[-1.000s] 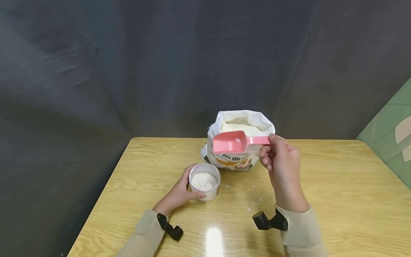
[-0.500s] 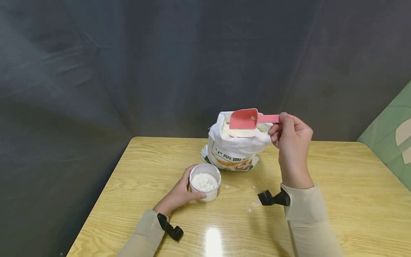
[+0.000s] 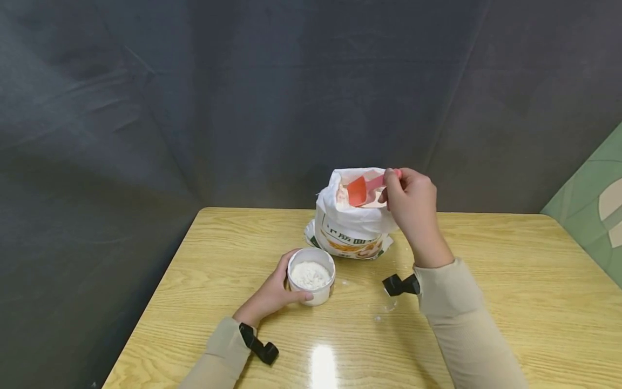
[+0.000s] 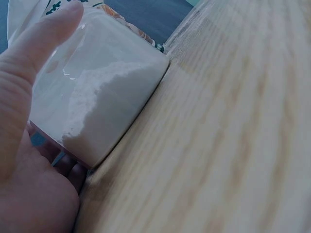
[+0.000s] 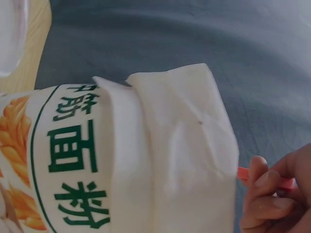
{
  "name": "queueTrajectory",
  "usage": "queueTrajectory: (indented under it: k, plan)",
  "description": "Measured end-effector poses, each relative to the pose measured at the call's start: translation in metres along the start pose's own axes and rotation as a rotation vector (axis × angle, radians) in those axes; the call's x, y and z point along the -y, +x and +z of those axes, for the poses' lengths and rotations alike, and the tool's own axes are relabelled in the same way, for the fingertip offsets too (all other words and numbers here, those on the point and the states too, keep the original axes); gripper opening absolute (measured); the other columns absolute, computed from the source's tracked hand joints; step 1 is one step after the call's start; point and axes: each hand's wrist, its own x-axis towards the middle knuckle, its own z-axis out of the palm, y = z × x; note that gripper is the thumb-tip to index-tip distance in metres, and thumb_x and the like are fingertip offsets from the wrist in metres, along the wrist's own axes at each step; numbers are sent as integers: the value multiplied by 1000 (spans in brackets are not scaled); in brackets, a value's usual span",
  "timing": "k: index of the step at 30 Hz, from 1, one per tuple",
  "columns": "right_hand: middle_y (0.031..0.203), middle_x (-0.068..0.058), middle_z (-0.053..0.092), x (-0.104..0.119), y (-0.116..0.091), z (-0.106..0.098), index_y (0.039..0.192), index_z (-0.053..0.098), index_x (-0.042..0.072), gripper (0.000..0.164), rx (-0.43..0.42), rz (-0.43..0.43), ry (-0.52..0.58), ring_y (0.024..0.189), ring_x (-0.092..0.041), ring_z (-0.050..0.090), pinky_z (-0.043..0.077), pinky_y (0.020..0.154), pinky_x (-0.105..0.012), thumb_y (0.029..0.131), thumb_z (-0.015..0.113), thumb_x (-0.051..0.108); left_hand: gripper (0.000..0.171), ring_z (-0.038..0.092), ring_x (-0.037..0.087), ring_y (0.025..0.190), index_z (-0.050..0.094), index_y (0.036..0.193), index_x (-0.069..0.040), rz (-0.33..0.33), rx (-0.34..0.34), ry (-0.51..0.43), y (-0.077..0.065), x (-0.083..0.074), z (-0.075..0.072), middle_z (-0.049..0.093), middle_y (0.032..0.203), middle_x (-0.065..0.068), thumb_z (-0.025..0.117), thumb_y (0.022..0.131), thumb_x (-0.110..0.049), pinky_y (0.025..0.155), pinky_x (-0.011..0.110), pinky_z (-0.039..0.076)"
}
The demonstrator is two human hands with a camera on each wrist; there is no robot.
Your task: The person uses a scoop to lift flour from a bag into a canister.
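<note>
A pink scoop (image 3: 358, 191) dips into the mouth of a white flour bag (image 3: 359, 220), its bowl tilted down against the flour. My right hand (image 3: 413, 205) pinches the scoop's handle above the bag's right rim. In the right wrist view the bag's side (image 5: 189, 145) hides the scoop's bowl. My left hand (image 3: 272, 294) grips a clear plastic tub (image 3: 318, 296) from its left side, thumb across the front. White flour (image 3: 310, 275) lies in the tub, heaped unevenly against the wall in the left wrist view. The tub stands upright on the table, in front of the bag.
The wooden table (image 3: 204, 259) ends at a back edge just behind the bag, before a dark curtain (image 3: 272, 108). Small flour spills (image 3: 389, 307) dot the wood right of the tub. A green patterned cloth (image 3: 590, 200) hangs at the far right.
The scoop rose from in front of the bag to above its mouth, then moved left and down into it. My left hand and the tub have stayed nearly in place.
</note>
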Motion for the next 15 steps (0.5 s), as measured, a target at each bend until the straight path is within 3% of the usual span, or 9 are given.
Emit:
queueTrajectory:
  k: [5,15]
  plan:
    - [66,-12,63,0,5,3,74,63,2,44,62,33,-67,49,-15,47,36,45,-25,105,45,27,103,29,25,147,28,157,-20,-5,2,4,2,-1,1,40,155,6,90,76,-16,121,55,13]
    - [58,-2,57,2,16,6,71,62,0,42,136,189,27,48,-11,44,37,45,-26,101,41,21,102,30,24,147,28,157,-20,-9,3,2,4,-1,2,39,155,5,90,76,-16,121,54,14]
